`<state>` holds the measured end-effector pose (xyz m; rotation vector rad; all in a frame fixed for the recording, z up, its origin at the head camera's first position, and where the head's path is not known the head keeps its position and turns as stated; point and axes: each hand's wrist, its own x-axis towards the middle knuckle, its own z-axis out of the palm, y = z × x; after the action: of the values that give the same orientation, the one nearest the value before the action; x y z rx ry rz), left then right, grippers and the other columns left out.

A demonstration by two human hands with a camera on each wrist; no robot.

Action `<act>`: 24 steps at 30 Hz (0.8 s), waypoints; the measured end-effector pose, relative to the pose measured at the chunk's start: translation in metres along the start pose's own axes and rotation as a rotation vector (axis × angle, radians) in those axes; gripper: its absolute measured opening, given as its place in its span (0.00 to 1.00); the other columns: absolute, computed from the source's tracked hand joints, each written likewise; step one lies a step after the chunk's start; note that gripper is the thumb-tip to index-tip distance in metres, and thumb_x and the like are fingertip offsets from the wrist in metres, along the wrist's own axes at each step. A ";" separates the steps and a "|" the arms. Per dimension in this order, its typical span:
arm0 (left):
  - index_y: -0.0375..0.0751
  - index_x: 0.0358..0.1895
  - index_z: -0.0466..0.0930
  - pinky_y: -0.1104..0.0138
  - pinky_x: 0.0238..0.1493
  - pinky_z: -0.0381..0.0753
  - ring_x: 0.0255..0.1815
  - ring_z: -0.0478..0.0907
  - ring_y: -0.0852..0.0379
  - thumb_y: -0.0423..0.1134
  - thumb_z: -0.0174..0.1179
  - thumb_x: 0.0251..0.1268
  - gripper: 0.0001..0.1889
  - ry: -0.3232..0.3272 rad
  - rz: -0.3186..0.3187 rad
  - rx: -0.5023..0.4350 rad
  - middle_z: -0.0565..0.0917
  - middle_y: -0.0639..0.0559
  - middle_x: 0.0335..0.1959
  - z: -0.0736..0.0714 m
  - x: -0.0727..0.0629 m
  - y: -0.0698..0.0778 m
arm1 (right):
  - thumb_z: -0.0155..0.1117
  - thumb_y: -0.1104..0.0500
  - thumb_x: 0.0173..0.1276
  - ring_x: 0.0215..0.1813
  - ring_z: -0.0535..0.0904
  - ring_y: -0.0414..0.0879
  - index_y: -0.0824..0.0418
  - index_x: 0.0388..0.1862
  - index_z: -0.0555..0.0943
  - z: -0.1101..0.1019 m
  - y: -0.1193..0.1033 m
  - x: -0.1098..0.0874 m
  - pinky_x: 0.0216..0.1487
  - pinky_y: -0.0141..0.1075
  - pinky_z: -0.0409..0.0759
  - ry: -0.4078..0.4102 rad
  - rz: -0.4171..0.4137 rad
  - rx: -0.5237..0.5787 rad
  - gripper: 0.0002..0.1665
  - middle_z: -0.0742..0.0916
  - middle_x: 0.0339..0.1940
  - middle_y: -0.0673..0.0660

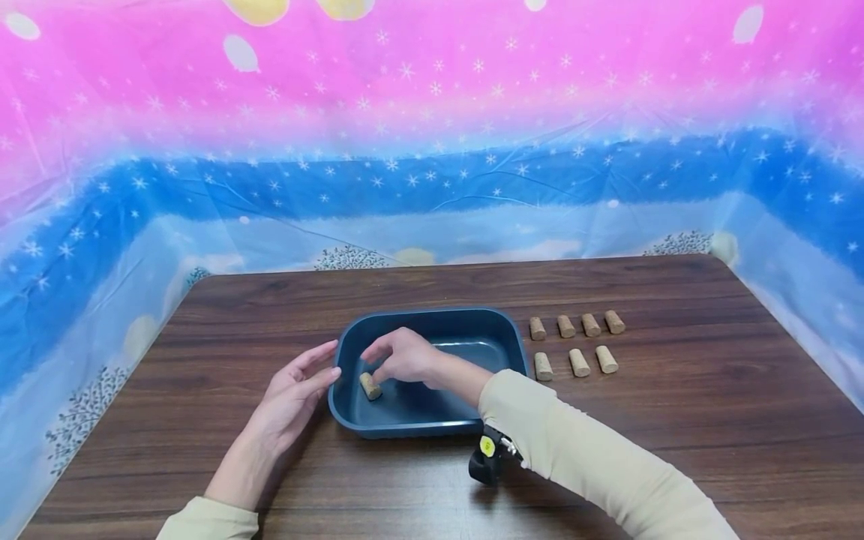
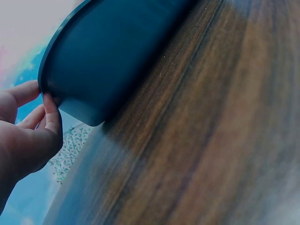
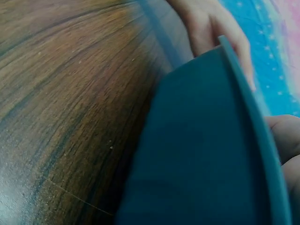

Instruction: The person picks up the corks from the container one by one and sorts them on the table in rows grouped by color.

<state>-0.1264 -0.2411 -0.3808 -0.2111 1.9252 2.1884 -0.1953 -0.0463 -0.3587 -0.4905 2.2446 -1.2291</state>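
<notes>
A dark blue rectangular tub stands on the wooden table. Inside it, toward the left end, one cork lies on its side. My right hand reaches into the tub over this cork, thumb and forefinger spread apart, the thumb tip right at the cork. Outside the tub, my left hand touches the left end of the rim with its fingertips, the fingers fairly straight. In the left wrist view, the fingers meet the tub's rim at the corner. The tub wall hides most of the right hand in the right wrist view.
Right of the tub, several corks lie in two rows; one cork is at the right of the nearer row and another cork ends the farther row. A patterned cloth hangs behind the table and around its sides.
</notes>
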 end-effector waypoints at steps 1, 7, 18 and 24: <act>0.38 0.74 0.56 0.72 0.63 0.66 0.66 0.63 0.55 0.36 0.57 0.71 0.32 -0.001 0.000 -0.001 0.59 0.47 0.72 0.000 0.000 0.000 | 0.72 0.67 0.58 0.53 0.78 0.47 0.59 0.49 0.85 0.001 0.000 0.001 0.57 0.45 0.75 -0.003 0.001 -0.006 0.18 0.86 0.47 0.51; 0.38 0.74 0.56 0.70 0.65 0.64 0.66 0.64 0.55 0.37 0.57 0.71 0.32 -0.004 -0.003 0.000 0.58 0.47 0.72 0.000 0.000 0.001 | 0.74 0.68 0.55 0.52 0.78 0.45 0.58 0.47 0.86 0.009 0.000 0.004 0.57 0.42 0.74 -0.008 0.003 -0.045 0.19 0.87 0.46 0.50; 0.38 0.74 0.56 0.67 0.67 0.62 0.63 0.69 0.58 0.37 0.56 0.71 0.31 -0.004 -0.001 0.019 0.58 0.47 0.72 0.000 -0.001 0.001 | 0.74 0.65 0.57 0.46 0.77 0.43 0.58 0.47 0.87 0.014 0.002 0.008 0.55 0.40 0.74 -0.017 -0.013 -0.131 0.17 0.87 0.43 0.50; 0.38 0.74 0.56 0.65 0.68 0.61 0.63 0.70 0.58 0.37 0.56 0.71 0.32 0.001 -0.002 0.020 0.58 0.47 0.72 0.001 0.000 0.001 | 0.73 0.63 0.59 0.41 0.77 0.43 0.62 0.47 0.86 0.012 0.001 0.006 0.48 0.36 0.77 -0.026 -0.048 -0.147 0.16 0.86 0.39 0.50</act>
<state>-0.1264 -0.2407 -0.3797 -0.2110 1.9453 2.1671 -0.1930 -0.0574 -0.3664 -0.6152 2.3238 -1.0796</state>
